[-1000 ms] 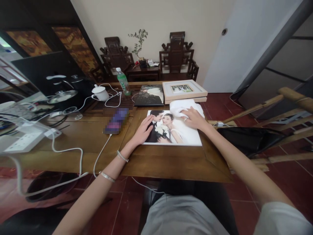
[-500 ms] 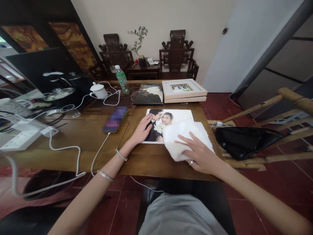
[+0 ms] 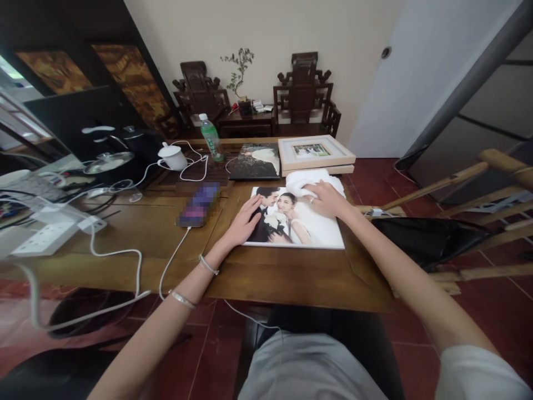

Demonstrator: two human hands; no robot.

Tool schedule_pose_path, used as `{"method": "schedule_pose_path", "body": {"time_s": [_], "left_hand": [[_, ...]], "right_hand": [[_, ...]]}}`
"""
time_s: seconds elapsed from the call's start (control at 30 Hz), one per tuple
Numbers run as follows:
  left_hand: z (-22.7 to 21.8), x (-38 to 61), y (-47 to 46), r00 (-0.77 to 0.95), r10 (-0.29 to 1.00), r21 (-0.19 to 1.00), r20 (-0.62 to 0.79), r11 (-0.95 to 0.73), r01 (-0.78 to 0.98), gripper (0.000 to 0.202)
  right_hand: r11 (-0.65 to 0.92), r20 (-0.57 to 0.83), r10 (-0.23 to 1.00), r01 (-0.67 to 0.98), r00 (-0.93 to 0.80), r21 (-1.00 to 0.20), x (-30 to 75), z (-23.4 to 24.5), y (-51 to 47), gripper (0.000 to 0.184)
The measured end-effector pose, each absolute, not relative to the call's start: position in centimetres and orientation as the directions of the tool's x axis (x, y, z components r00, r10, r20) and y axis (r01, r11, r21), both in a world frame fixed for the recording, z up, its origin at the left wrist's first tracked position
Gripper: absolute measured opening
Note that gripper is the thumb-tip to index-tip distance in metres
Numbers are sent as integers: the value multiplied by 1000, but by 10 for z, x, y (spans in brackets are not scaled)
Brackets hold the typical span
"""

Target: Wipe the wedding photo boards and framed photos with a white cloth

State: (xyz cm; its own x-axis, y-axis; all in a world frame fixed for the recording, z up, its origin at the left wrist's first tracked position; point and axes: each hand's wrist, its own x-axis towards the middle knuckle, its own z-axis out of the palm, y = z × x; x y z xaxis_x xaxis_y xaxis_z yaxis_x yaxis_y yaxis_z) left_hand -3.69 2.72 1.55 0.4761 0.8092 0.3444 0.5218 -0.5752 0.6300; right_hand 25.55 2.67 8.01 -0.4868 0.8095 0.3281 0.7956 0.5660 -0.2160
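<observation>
A wedding photo panel [image 3: 297, 230] lies flat on the wooden table [image 3: 283, 278] in front of me. My left hand [image 3: 246, 221] rests on its left edge with the fingers stretched out. A white cloth [image 3: 314, 180] is bunched under my right hand [image 3: 327, 199], whose fingers are curled into it at the panel's upper right part. The cloth hides that corner and reaches toward the stacked frames behind. Most of the picture shows uncovered.
Behind the panel lie a dark photo book [image 3: 256, 162] and stacked wooden picture frames [image 3: 316, 151]. To the left are a charging phone [image 3: 199, 205], a green bottle [image 3: 212, 139], a lidded white cup [image 3: 172, 157] and a power strip [image 3: 50, 236] with trailing cables. A black bag [image 3: 428, 239] sits at the right.
My right hand has moved the cloth away from me, from the panel's lower right to its upper right edge, uncovering the picture's right side. My left hand stays on the left edge.
</observation>
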Motion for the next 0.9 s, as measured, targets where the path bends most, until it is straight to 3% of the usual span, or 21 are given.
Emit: {"method": "schedule_pose_path", "body": {"time_s": [0.2, 0.47, 0.63, 0.8, 0.9], "left_hand": [[16, -35, 26, 465, 813, 635, 351, -571, 520, 53], [16, -33, 25, 454, 820, 639, 349, -562, 525, 52], [17, -34, 24, 462, 813, 627, 354, -572, 528, 52], [17, -35, 24, 465, 811, 628, 355, -575, 525, 51], [17, -35, 24, 472, 808, 628, 353, -579, 521, 52]], "right_hand": [[608, 319, 778, 776, -541, -167, 252, 72, -25, 31], [731, 302, 679, 650, -669, -205, 236, 63, -129, 36], [744, 243, 667, 645, -704, -174, 231, 70, -106, 39], [633, 86, 773, 757, -628, -159, 228, 89, -49, 54], [563, 62, 825, 812, -561, -154, 227, 94, -19, 63]]}}
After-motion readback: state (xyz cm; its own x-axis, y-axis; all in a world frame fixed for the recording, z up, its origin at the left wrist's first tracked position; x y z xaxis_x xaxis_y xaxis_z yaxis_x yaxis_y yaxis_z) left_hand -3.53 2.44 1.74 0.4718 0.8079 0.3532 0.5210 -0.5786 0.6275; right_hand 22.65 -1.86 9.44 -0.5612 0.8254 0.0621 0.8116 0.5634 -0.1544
